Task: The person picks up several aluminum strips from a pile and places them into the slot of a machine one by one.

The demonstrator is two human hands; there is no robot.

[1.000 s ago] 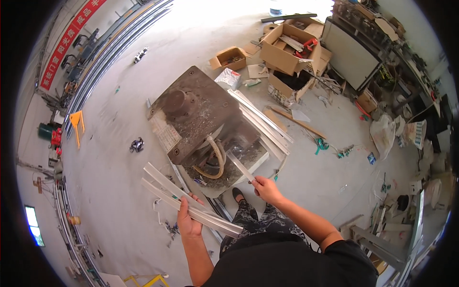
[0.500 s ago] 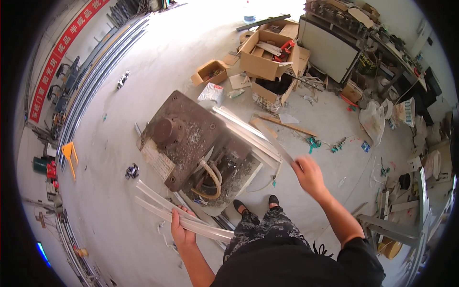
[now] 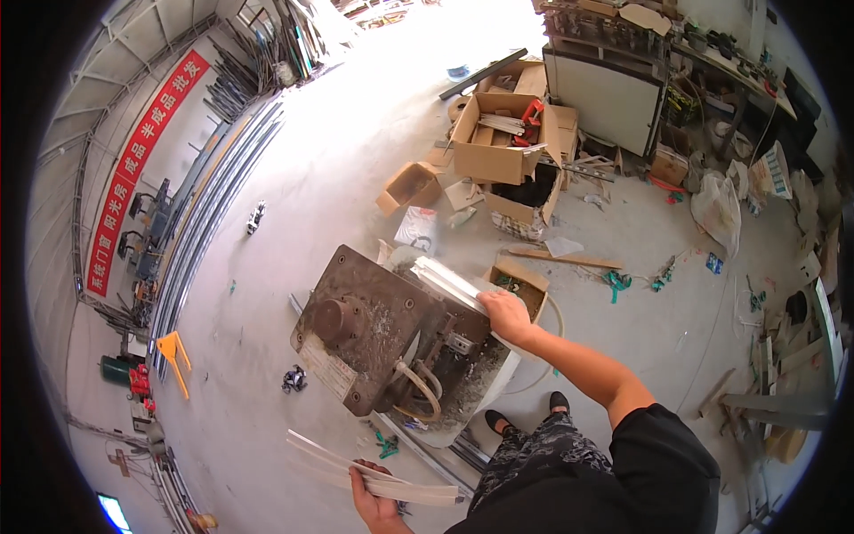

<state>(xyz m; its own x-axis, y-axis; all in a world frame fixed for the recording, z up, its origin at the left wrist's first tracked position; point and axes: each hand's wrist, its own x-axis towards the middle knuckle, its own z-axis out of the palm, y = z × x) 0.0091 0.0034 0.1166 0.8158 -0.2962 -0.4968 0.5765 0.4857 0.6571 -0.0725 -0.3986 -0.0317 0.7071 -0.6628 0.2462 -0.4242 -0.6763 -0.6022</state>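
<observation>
Several long white strips (image 3: pixel 411 491) lie across my left hand (image 3: pixel 374 505), with its fingers closed round them at the lower middle. Just ahead stands a brown metal machine (image 3: pixel 369 307) with a round knob and a curved hose (image 3: pixel 414 392), dusted with pale debris. On its far right side rests another bundle of white strips (image 3: pixel 449 282). My right hand (image 3: pixel 507 317) is closed over the near end of that bundle, its fingertips partly hidden.
A small open carton (image 3: pixel 531 289) stands beside the machine. Stacked cardboard boxes (image 3: pixel 498 160) and a wooden strip (image 3: pixel 565 258) lie beyond. At left are a yellow stand (image 3: pixel 174 360) and long metal profiles (image 3: pixel 209 205). Green scraps (image 3: pixel 616 283) litter the floor.
My right hand has moved from the right, where it held a strip in the air, to the bundle on the machine. The left hand keeps its strips. The whole view has shifted.
</observation>
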